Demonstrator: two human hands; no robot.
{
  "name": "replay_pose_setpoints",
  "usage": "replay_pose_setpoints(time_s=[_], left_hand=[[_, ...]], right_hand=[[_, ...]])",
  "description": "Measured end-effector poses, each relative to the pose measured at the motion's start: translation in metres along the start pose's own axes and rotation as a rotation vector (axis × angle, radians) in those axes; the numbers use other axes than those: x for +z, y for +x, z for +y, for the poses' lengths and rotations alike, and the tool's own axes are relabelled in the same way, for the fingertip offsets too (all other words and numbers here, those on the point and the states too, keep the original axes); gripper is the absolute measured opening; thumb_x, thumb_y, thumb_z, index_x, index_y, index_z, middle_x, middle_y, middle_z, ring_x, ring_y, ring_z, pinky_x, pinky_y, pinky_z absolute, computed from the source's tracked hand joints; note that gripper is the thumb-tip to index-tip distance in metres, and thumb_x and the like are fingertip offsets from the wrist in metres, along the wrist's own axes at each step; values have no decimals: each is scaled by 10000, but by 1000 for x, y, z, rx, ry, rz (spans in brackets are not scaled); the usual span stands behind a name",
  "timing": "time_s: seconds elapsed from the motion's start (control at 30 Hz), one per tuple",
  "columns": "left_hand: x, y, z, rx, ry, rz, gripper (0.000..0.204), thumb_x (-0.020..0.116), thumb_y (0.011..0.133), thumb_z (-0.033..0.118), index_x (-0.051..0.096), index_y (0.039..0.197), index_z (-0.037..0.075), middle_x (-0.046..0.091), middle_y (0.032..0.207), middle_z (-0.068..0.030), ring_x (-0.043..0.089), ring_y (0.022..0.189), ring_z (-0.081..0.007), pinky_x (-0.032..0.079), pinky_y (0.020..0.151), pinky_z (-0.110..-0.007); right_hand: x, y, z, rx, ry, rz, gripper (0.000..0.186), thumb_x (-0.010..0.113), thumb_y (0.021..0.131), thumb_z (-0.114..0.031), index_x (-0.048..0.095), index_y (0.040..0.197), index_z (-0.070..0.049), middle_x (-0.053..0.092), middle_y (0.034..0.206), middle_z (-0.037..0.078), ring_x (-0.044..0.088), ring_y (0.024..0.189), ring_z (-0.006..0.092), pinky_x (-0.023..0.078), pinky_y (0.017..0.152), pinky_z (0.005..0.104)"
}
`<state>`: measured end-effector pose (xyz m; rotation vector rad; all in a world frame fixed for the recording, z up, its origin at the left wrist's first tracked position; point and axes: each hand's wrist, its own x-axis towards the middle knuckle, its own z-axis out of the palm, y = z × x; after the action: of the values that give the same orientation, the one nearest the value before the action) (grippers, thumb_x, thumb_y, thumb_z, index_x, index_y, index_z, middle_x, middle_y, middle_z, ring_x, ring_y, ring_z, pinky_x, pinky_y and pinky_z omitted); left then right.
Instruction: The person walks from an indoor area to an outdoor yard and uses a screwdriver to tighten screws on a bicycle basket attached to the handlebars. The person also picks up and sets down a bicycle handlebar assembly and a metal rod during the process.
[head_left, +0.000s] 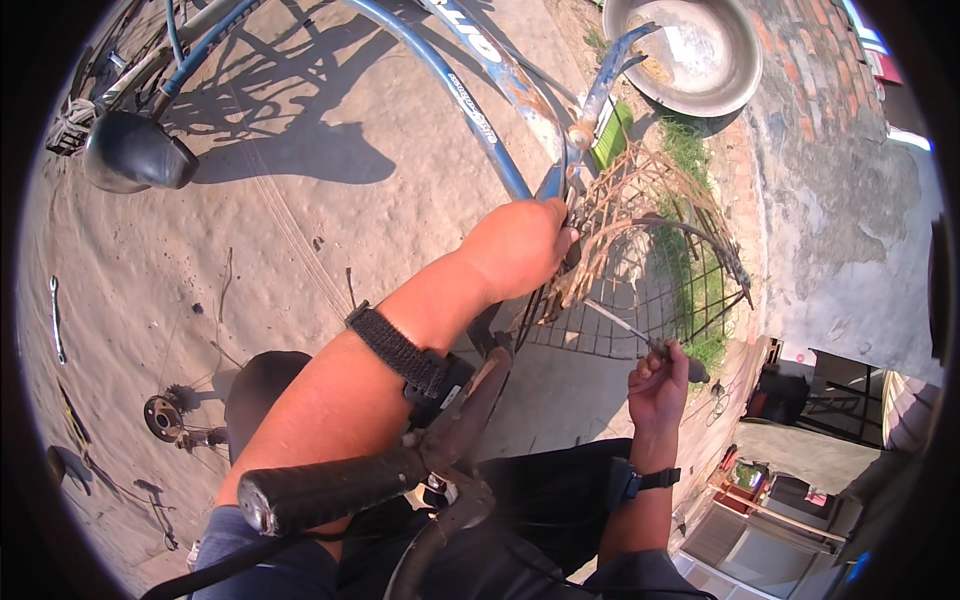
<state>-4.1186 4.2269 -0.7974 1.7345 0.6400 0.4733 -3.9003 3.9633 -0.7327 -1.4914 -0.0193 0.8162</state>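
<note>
A blue bicycle frame (490, 140) with worn paint stretches from the upper left to the middle. My left hand (520, 245) is closed around its front end, where the tubes meet; the fingertips are partly hidden. Beside that hand, on its right, hangs a rusty, bent wire basket (650, 260). My right hand (658, 388) grips a screwdriver (625, 325) by its dark handle, the thin shaft angled up and left across the basket's wires. Nearer to me is the handlebar's black grip (330, 490), below my left forearm.
A black saddle (135, 152) sits at the upper left. On the sandy ground lie a spanner (57, 318) and a wheel hub (168, 415). A metal basin (690, 55) stands at the far right, by a brick wall (805, 60). Green grass (690, 150) grows behind the basket.
</note>
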Motion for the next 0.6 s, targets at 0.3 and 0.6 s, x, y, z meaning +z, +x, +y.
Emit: replay_pose_setpoints(time_s=[0.3, 0.6], left_hand=[[-1, 5, -2, 7, 15, 38, 271, 558, 971, 243, 596, 959, -25, 663, 853, -264, 633, 855, -467, 491, 776, -529], [0, 6, -2, 14, 36, -8, 252, 566, 969, 229, 612, 946, -17, 671, 860, -253, 643, 857, -458, 505, 787, -532]], right_hand=[[-8, 0, -2, 46, 39, 38, 171, 603, 1004, -335, 607, 936, -179, 561, 717, -25, 534, 616, 129, 435, 561, 263], [-13, -1, -1, 56, 22, 25, 191, 593, 1010, -354, 605, 922, -185, 570, 713, -34, 546, 614, 128, 442, 562, 270]])
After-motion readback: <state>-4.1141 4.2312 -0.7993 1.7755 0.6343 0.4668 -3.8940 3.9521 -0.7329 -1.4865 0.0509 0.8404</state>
